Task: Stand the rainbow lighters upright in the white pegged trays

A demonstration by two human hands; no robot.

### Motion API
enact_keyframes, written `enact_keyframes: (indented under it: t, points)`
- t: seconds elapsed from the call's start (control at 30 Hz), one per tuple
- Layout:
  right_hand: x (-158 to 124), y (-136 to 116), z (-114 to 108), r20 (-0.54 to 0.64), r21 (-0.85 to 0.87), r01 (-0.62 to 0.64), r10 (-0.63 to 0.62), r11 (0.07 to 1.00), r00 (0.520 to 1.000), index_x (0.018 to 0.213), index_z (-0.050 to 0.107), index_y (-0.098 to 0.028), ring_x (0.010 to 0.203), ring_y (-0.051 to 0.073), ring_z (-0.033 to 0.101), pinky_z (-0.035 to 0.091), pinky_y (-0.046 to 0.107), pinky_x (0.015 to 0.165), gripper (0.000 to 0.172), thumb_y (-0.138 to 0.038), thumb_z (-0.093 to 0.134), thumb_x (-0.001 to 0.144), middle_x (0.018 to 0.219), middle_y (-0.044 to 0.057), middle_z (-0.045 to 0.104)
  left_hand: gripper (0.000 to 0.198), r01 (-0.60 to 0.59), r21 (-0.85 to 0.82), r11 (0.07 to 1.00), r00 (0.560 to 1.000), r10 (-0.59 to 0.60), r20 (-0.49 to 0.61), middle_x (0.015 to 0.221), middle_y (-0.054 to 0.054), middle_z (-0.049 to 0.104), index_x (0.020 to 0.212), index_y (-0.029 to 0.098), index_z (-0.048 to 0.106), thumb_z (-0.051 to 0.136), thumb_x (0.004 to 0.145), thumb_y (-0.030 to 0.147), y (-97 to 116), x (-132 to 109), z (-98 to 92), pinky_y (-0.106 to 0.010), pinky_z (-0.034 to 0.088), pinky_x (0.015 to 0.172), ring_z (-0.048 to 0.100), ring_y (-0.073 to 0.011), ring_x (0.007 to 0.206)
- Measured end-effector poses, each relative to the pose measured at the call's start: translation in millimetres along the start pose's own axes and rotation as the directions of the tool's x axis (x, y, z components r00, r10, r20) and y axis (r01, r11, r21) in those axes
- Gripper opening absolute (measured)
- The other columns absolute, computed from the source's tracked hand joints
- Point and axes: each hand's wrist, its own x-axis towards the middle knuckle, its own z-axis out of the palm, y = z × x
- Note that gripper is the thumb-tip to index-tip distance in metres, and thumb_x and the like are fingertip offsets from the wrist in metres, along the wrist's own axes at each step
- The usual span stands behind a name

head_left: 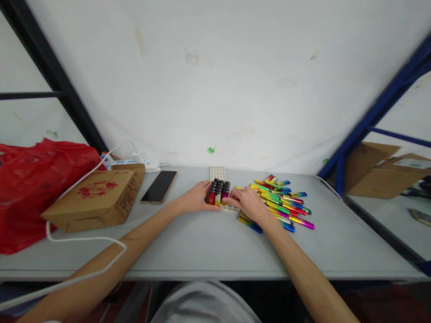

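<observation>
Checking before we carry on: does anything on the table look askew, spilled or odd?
The white cable stands out: it loops in front of the left forearm, so it might snag. I see no spill.

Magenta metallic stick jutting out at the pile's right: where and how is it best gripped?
The magenta metallic stick is probably best pinched across its narrow width near the right end, coming from above-right: it lies slender, that end clear of the pile.

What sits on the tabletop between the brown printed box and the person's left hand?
The head view shows a dark-screened phone lying between the brown box and the left hand, which is at the black-topped pieces.
</observation>
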Motion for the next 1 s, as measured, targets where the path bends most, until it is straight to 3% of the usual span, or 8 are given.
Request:
enact_keyframes:
  t: [0.2,0.3,0.43,0.53,0.63,0.7,0.83,1.0]
  points:
    - [-13,67,-1,-0.234,0.013,-0.156,0.155,0.988,0.96,0.092,0.075,-0.022,0.082,0.025,0.073,0.046,0.033,0.08,0.041,-0.036,0.052,0.123,0.089,0.01,0.081,0.085,-0.027,0.023,0.999,1.0,0.027,-0.001,0.15,-0.015,0.076,0.151,0.024,0.071,0.099,0.084,0.069,2,-1,-2.6,-0.052,0.052,0.127,0.069,-0.0424,0.141]
    - [-21,107,0,-0.305,-0.021,-0.315,0.294,0.949,0.906,0.108,0.08,-0.018,0.105,0.032,0.076,0.054,0.039,0.097,0.027,-0.028,0.056,0.115,0.108,0.017,0.084,0.083,-0.038,0.033,0.999,0.999,0.038,0.001,0.149,-0.014,0.077,0.149,0.025,0.071,0.098,0.084,0.07,2,-1,-3.0,-0.051,0.054,0.125,0.071,-0.0418,0.139]
    - [-35,143,2,-0.313,-0.036,-0.504,0.469,0.863,0.826,0.134,0.08,-0.011,0.128,0.037,0.074,0.055,0.046,0.113,0.036,-0.028,0.055,0.114,0.136,0.024,0.082,0.081,-0.037,0.044,0.998,0.999,0.037,-0.001,0.145,-0.014,0.077,0.145,0.024,0.072,0.097,0.084,0.07,3,-1,-2.9,-0.05,0.055,0.124,0.072,-0.041,0.136]
    - [-42,153,0,-0.174,-0.075,-0.544,0.527,0.836,0.832,0.141,0.079,-0.01,0.133,0.035,0.075,0.054,0.043,0.116,0.038,-0.026,0.057,0.114,0.144,0.024,0.08,0.08,-0.018,0.049,0.999,1.0,0.018,0.01,0.143,-0.016,0.078,0.143,0.022,0.073,0.097,0.085,0.071,5,0,-3.3,-0.051,0.055,0.124,0.072,-0.0417,0.136]
    - [-42,152,-5,-0.025,-0.115,-0.519,0.52,0.847,0.854,0.135,0.084,-0.013,0.129,0.033,0.079,0.056,0.04,0.114,0.035,-0.025,0.059,0.114,0.141,0.021,0.084,0.081,-0.019,0.04,0.999,1.0,0.018,0.018,0.145,-0.016,0.077,0.144,0.022,0.073,0.098,0.084,0.07,6,0,-3.7,-0.051,0.054,0.126,0.071,-0.0417,0.138]
    - [-41,149,-9,0.013,-0.108,-0.496,0.5,0.862,0.866,0.128,0.088,-0.015,0.125,0.033,0.081,0.057,0.039,0.111,0.035,-0.027,0.057,0.116,0.136,0.019,0.086,0.082,-0.018,0.037,0.999,1.0,0.018,0.014,0.146,-0.015,0.077,0.146,0.022,0.072,0.098,0.084,0.07,6,0,-3.7,-0.05,0.054,0.126,0.071,-0.0409,0.138]
    - [-40,149,-12,-0.07,-0.072,-0.504,0.499,0.861,0.864,0.123,0.089,-0.016,0.119,0.033,0.083,0.058,0.039,0.108,0.041,-0.031,0.051,0.119,0.129,0.019,0.088,0.082,-0.024,0.05,0.998,1.0,0.023,0.016,0.149,-0.014,0.077,0.148,0.023,0.072,0.098,0.084,0.068,6,0,-4.0,-0.048,0.053,0.127,0.07,-0.0403,0.14]
    - [-46,169,-8,-0.254,-0.042,-0.595,0.567,0.803,0.784,0.133,0.083,-0.008,0.128,0.035,0.079,0.055,0.045,0.119,0.042,-0.022,0.048,0.115,0.136,0.025,0.084,0.082,-0.029,0.062,0.998,0.999,0.028,0.026,0.152,-0.014,0.075,0.15,0.022,0.07,0.097,0.086,0.066,8,0,-5.2,-0.048,0.052,0.128,0.07,-0.0405,0.14]
